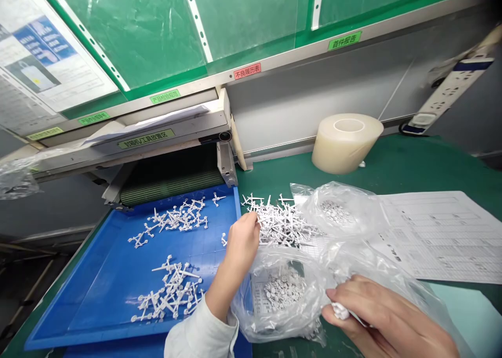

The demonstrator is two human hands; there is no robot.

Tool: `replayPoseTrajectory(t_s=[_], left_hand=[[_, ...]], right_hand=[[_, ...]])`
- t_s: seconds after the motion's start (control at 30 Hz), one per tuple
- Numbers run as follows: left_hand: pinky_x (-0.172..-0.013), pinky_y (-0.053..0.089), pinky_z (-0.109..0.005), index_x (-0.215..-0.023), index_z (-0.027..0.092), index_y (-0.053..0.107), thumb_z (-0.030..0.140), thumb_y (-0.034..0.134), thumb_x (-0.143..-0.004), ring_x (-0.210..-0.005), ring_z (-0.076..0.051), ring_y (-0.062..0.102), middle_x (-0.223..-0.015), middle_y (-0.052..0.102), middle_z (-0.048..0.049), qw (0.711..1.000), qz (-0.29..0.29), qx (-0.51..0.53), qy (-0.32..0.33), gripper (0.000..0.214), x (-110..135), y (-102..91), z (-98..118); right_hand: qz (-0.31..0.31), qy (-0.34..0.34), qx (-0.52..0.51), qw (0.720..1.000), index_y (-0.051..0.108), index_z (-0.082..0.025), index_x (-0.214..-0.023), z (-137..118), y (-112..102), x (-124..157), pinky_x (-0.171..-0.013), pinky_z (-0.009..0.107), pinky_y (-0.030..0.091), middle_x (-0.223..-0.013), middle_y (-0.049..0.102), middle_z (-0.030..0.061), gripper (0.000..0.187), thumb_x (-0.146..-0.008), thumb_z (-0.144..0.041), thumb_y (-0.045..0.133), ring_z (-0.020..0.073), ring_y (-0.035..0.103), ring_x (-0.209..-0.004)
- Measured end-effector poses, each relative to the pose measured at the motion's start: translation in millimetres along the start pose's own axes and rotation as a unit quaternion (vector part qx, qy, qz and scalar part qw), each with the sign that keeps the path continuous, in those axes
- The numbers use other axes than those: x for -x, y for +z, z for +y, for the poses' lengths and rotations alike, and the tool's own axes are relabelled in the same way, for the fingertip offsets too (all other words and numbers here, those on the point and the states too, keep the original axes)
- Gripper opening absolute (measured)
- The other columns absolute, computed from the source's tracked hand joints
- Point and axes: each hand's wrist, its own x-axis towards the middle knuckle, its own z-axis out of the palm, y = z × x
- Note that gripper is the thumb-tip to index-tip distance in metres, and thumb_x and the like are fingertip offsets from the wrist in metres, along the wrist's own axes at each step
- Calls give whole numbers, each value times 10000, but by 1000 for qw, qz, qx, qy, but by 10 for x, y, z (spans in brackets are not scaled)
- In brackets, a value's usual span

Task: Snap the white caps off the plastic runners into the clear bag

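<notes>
My left hand (243, 236) is closed at the near left edge of a heap of white plastic sprues (280, 222). Its fingertips are turned away, so what they hold, if anything, is hidden. My right hand (386, 316), at the lower right, pinches small white plastic parts (340, 311) between thumb and fingers. Between the hands, an open clear bag (251, 324) contains many small round white pieces (284, 290). Another clear bag (364, 201) with similar small pieces (335, 211) lies behind it. More clear plastic film (353, 253) lies beside my right hand.
A blue tray (105, 274) at left bears two groups of white sprues (172, 290). A small conveyor (172, 183) ends over its back edge. A large tape roll (345, 143) stands behind the bags. Printed sheets (443, 232) lie at right; a power strip (449, 94) hangs beyond.
</notes>
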Motion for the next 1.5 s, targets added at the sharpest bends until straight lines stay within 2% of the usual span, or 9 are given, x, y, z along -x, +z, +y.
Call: replayPoseTrajectory(t_s=[0.17, 0.27, 0.37, 0.63, 0.77, 0.9, 1.07, 1.2, 1.5], left_hand=[[-859, 476, -449, -1079, 157, 592, 28, 528, -801, -1004, -255, 592, -1302, 512, -174, 1000, -2, 6, 22, 313, 56, -53, 126], [-799, 515, -315, -981, 175, 645, 123, 540, -870, -910, -190, 617, -994, 662, -80, 984, -74, 156, 44, 162, 310, -223, 396], [-719, 523, -269, -891, 168, 690, 174, 621, -832, -769, -169, 626, -840, 663, -54, 926, -114, 358, 31, 91, 582, -324, 623], [-676, 502, -246, -785, 164, 718, 237, 719, -768, -727, -166, 619, -756, 647, -48, 866, -11, 494, -81, 75, 853, -77, 665], [-677, 506, -233, -810, 191, 737, 248, 673, -822, -726, -155, 623, -766, 665, -46, 893, 50, 444, -60, 87, 890, -60, 642], [-654, 502, -218, -922, 237, 736, 202, 622, -863, -706, -133, 611, -810, 658, -41, 936, 104, 333, 47, 133, 943, -64, 618], [-630, 498, -247, -945, 212, 657, 232, 602, -878, -682, -151, 595, -756, 638, -40, 940, 108, 292, 140, 89, 961, -62, 577], [-611, 475, -228, -916, 227, 580, 305, 609, -873, -647, -137, 585, -715, 631, -3, 936, 103, 322, 95, 94, 974, -44, 572], [-606, 455, -207, -808, 215, 585, 384, 614, -859, -623, -121, 580, -674, 628, 18, 937, 78, 339, 37, 179, 1001, -24, 568]], right_hand=[[11, -36, 33, 999, 572, -254, -976, 13, 20, -11, -623, 308, 558, -696, 693, 4, 247, -811, -82, 638, 180, 659, -554], [-4, -52, 40, 998, 573, -234, -939, 1, 14, -72, -599, 308, 542, -683, 683, 13, 193, -829, -87, 629, 176, 643, -544], [-39, -63, 43, 996, 566, -213, -886, 0, 23, -137, -524, 284, 491, -643, 640, 16, 120, -884, -94, 549, 161, 600, -526], [-88, -28, 46, 995, 605, -200, -775, -31, 90, -165, -454, 241, 414, -586, 554, 0, 229, -915, -104, 451, 137, 543, -487], [-123, 40, -23, 991, 579, -218, -864, -126, 64, -213, -538, 229, 470, -682, 591, 1, 186, -931, -137, 425, 148, 601, -590], [-205, 170, -129, 955, 525, -232, -771, -192, 27, -298, -557, 213, 447, -689, 579, -24, 253, -965, -212, 364, 130, 590, -614], [-251, 294, -201, 900, 363, -224, -603, -232, 36, -364, -479, 251, 265, -564, 328, -64, 320, -909, -319, 371, 124, 335, -516], [-252, 334, -205, 885, 303, -231, -595, -286, 39, -399, -489, 266, 201, -569, 255, -72, 283, -853, -329, 366, 126, 251, -528], [-287, 289, -133, 903, 314, -224, -608, -271, 48, -358, -524, 255, 268, -576, 344, -55, 300, -892, -312, 280, 134, 371, -536]])
